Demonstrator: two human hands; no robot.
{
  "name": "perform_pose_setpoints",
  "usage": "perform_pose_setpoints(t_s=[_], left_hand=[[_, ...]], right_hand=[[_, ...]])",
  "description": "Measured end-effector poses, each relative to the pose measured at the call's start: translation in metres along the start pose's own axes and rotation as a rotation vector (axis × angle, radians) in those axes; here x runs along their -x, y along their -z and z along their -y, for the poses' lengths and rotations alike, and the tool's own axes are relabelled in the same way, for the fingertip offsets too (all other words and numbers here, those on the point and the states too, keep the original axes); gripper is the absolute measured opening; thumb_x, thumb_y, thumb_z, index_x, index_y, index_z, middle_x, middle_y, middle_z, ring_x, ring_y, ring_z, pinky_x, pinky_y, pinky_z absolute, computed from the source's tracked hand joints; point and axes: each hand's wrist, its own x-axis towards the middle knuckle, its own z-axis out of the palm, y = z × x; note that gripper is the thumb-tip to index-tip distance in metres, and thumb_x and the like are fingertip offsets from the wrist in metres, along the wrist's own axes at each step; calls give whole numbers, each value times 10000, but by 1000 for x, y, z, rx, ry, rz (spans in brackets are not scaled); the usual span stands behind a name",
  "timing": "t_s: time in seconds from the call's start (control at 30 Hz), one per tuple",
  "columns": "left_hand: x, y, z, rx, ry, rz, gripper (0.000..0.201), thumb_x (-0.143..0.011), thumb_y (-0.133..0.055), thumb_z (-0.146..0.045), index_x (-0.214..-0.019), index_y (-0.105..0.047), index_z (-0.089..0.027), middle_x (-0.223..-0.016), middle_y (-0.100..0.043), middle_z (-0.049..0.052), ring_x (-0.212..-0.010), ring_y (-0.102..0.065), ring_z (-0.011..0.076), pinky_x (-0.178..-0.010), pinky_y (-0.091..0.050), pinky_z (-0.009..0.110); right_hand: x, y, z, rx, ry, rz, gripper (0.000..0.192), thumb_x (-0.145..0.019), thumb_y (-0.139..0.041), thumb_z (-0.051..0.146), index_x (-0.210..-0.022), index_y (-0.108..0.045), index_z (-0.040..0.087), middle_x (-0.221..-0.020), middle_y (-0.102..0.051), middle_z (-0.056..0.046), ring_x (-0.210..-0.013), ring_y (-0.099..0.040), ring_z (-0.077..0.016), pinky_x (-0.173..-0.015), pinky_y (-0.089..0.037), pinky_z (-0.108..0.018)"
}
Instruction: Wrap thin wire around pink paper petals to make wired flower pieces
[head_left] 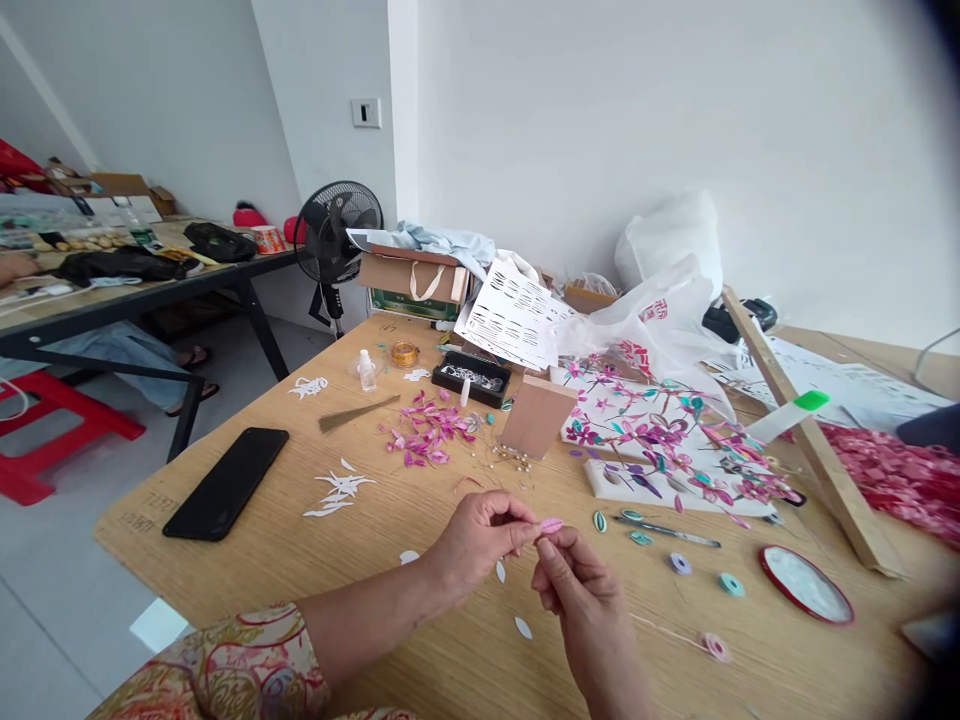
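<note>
My left hand (480, 540) pinches a small pink petal (552, 525) between thumb and fingertips, above the wooden table (285, 590). Close beside it, my right hand (581, 580) is closed in a pinch just under the petal's edge. A pale pink thread (664, 632) runs from behind my right hand to a pink spool (716, 647) at the right. What lies between the right fingertips is too small to make out. White leaf-shaped pieces (523, 628) lie below my hands. Past them is a heap of pink petals (431, 428).
Stems of pink and teal flowers (660, 430) rest on white foam at the right. A wooden block (536, 415) stands behind my hands. A black phone (226, 483) lies left; a tweezers-like tool (667, 530) and a red-rimmed round dish (806, 583) lie right. Another person sits at the far-left table.
</note>
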Motion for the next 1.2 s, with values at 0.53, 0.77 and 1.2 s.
perform_pose_setpoints(t_s=[0.53, 0.77, 1.2], left_hand=[[-3, 1, 6, -80, -31, -50, 264, -647, -614, -383, -626, -575, -122, -531, -432, -32, -483, -390, 70, -470, -303, 201], [-4, 4, 9, -147, -49, -16, 149, -683, -572, -259, -648, -604, -118, -558, -451, -24, -487, -409, 69, -475, -321, 195], [-8, 13, 16, -578, -305, 48, 129, -744, -542, -153, -735, -670, -161, -596, -552, -2, -588, -480, 91, -575, -373, 186]], right_hand=[[-2, -9, -7, 18, -1, -123, 281, -723, -572, 428, -836, -514, 177, -382, -400, 94, -345, -321, -54, -345, -221, -154], [-4, -7, -12, 22, 49, -198, 228, -720, -591, 395, -780, -528, 184, -400, -382, 101, -371, -331, -53, -378, -232, -160], [-2, -5, -14, -25, 52, -240, 209, -699, -622, 367, -756, -557, 176, -402, -369, 104, -376, -299, -47, -382, -208, -172]])
